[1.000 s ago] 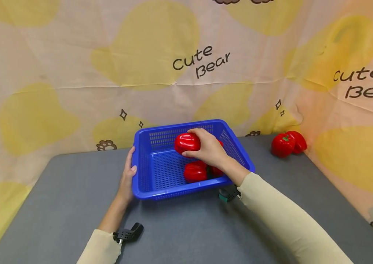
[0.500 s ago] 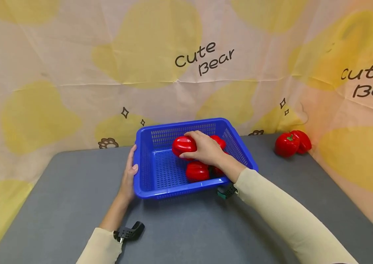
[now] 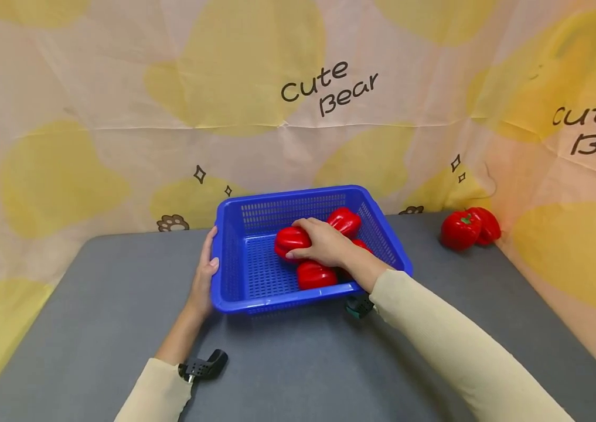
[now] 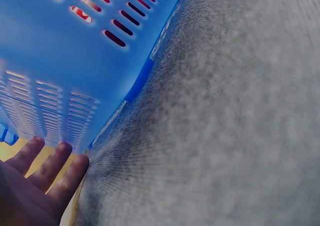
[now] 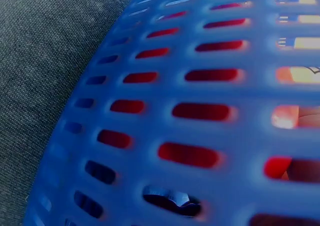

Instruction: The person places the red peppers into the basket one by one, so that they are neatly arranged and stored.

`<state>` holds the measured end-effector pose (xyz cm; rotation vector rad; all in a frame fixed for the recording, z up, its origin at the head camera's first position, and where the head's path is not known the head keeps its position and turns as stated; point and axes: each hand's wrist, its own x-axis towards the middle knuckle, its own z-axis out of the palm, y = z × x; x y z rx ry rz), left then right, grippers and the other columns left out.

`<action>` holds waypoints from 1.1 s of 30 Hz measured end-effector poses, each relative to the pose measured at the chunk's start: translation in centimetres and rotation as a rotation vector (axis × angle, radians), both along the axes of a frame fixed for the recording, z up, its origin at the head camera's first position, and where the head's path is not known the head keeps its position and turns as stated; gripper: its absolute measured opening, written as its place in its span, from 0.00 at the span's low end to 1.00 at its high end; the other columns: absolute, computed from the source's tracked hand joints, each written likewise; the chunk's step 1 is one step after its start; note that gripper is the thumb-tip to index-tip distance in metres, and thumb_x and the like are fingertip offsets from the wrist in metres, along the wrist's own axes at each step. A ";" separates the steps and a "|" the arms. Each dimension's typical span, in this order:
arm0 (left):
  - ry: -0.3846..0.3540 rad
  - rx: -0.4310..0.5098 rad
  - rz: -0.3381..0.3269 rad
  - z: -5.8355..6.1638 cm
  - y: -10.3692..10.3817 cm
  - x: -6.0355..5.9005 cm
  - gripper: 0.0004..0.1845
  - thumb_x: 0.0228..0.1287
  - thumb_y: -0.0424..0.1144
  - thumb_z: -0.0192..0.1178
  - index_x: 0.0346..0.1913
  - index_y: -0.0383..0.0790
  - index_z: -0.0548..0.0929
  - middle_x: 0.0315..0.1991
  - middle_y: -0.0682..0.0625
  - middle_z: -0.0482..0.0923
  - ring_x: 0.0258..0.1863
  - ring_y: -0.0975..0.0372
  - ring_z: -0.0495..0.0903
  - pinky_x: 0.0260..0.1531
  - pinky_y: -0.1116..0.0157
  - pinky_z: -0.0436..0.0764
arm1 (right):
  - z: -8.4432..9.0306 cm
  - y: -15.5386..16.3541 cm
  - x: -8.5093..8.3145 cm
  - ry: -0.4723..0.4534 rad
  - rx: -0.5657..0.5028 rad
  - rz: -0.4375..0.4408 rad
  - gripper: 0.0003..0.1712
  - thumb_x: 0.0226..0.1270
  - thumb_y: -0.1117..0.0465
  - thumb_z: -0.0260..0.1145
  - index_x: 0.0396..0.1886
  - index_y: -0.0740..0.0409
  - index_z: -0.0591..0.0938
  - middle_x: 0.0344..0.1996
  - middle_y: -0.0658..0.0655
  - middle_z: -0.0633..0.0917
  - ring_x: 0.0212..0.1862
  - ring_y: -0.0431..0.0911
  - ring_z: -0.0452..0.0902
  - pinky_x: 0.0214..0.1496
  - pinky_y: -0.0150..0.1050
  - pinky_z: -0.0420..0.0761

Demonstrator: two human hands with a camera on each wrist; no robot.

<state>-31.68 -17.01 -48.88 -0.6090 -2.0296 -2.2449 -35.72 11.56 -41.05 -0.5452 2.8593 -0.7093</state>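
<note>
A blue plastic basket (image 3: 255, 305) with slotted walls sits on the grey table. My left hand (image 3: 204, 281) rests against its left side, and the left wrist view shows fingers (image 4: 51, 166) extended by the slotted wall. Inside the basket, my right hand (image 3: 324, 243) grips a red bell pepper (image 3: 290, 243) low over the basket floor. Another red bell pepper (image 3: 316, 275) lies just in front of it, and one more (image 3: 344, 222) lies behind the hand. A further red one (image 3: 362, 244) is partly hidden by my wrist. Through the slots, the right wrist view shows red.
Two red bell peppers (image 3: 460, 230) sit together at the table's back right corner. A printed fabric backdrop (image 3: 255, 152) rises behind the table (image 3: 287, 369) and along its right side. The left part of the basket floor shows bare mesh.
My right hand has lowered with its bell pepper toward the basket floor. The pepper behind it has come into fuller view. My left hand stays at the basket's side.
</note>
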 end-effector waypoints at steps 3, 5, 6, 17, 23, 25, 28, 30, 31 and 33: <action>-0.003 -0.006 -0.005 -0.1 0.0 0.0 0.37 0.70 0.44 0.35 0.82 0.55 0.43 0.82 0.42 0.44 0.68 0.53 0.63 0.54 0.70 0.79 | -0.1 0.1 -0.2 -0.011 -0.008 0.000 0.46 0.61 0.41 0.72 0.76 0.49 0.67 0.68 0.56 0.75 0.66 0.53 0.74 0.65 0.56 0.78; -0.005 -0.015 -0.003 0.0 -0.1 -0.1 0.37 0.70 0.44 0.34 0.82 0.56 0.43 0.82 0.43 0.44 0.69 0.51 0.62 0.54 0.70 0.79 | -0.1 0.3 -0.5 -0.010 -0.022 0.014 0.45 0.61 0.43 0.73 0.76 0.48 0.67 0.69 0.56 0.74 0.68 0.53 0.72 0.67 0.57 0.77; -0.006 -0.017 -0.001 0.0 -0.1 -0.1 0.37 0.70 0.45 0.34 0.82 0.56 0.43 0.82 0.43 0.44 0.70 0.50 0.61 0.54 0.70 0.79 | -0.1 0.4 -0.7 -0.010 -0.030 0.023 0.45 0.61 0.45 0.73 0.75 0.48 0.67 0.70 0.56 0.74 0.69 0.53 0.71 0.68 0.57 0.76; -0.008 -0.045 0.010 0.0 -0.2 -0.2 0.37 0.71 0.45 0.34 0.82 0.58 0.43 0.82 0.44 0.44 0.72 0.45 0.59 0.54 0.72 0.79 | -0.4 0.6 -0.9 0.001 -0.044 0.050 0.42 0.59 0.53 0.75 0.73 0.49 0.70 0.69 0.56 0.75 0.69 0.53 0.71 0.69 0.57 0.75; -0.004 -0.049 0.010 -0.1 -0.2 -0.3 0.37 0.71 0.45 0.34 0.82 0.58 0.43 0.82 0.44 0.43 0.74 0.43 0.57 0.54 0.72 0.79 | -0.2 0.7 -0.9 0.052 0.003 0.063 0.40 0.59 0.54 0.74 0.72 0.52 0.72 0.67 0.58 0.76 0.68 0.54 0.72 0.69 0.56 0.75; -0.005 -0.052 0.012 -0.1 -0.2 -0.4 0.37 0.71 0.45 0.34 0.82 0.59 0.43 0.82 0.45 0.43 0.74 0.42 0.57 0.54 0.72 0.79 | -0.2 0.8 -1.0 0.075 0.020 0.064 0.39 0.59 0.53 0.73 0.71 0.52 0.72 0.67 0.59 0.76 0.68 0.55 0.71 0.69 0.56 0.74; -0.012 -0.045 0.010 -0.2 -0.2 -0.4 0.37 0.71 0.45 0.34 0.82 0.59 0.43 0.82 0.46 0.44 0.74 0.41 0.57 0.54 0.71 0.80 | -0.2 0.9 -1.0 0.094 0.036 0.067 0.39 0.59 0.53 0.73 0.71 0.51 0.73 0.66 0.59 0.77 0.68 0.56 0.71 0.71 0.57 0.72; -0.013 -0.051 0.010 -0.1 -0.2 -0.4 0.37 0.71 0.45 0.34 0.82 0.59 0.42 0.83 0.46 0.43 0.74 0.41 0.57 0.54 0.72 0.79 | -0.2 1.0 -1.0 0.094 0.042 0.068 0.39 0.59 0.53 0.72 0.71 0.51 0.73 0.66 0.59 0.77 0.68 0.56 0.70 0.71 0.58 0.71; -0.016 -0.050 0.008 -0.1 -0.2 -0.4 0.37 0.71 0.45 0.34 0.82 0.59 0.42 0.83 0.46 0.43 0.74 0.41 0.56 0.54 0.72 0.79 | -0.2 1.0 -1.0 0.094 0.043 0.067 0.39 0.59 0.54 0.72 0.71 0.51 0.73 0.66 0.59 0.77 0.68 0.57 0.70 0.71 0.58 0.71; -0.017 -0.052 0.009 -0.1 -0.2 -0.3 0.37 0.71 0.46 0.34 0.82 0.59 0.42 0.83 0.45 0.43 0.74 0.41 0.56 0.54 0.72 0.79 | -0.3 1.1 -0.9 0.088 0.038 0.060 0.39 0.59 0.54 0.72 0.71 0.50 0.73 0.66 0.59 0.77 0.68 0.57 0.70 0.70 0.58 0.72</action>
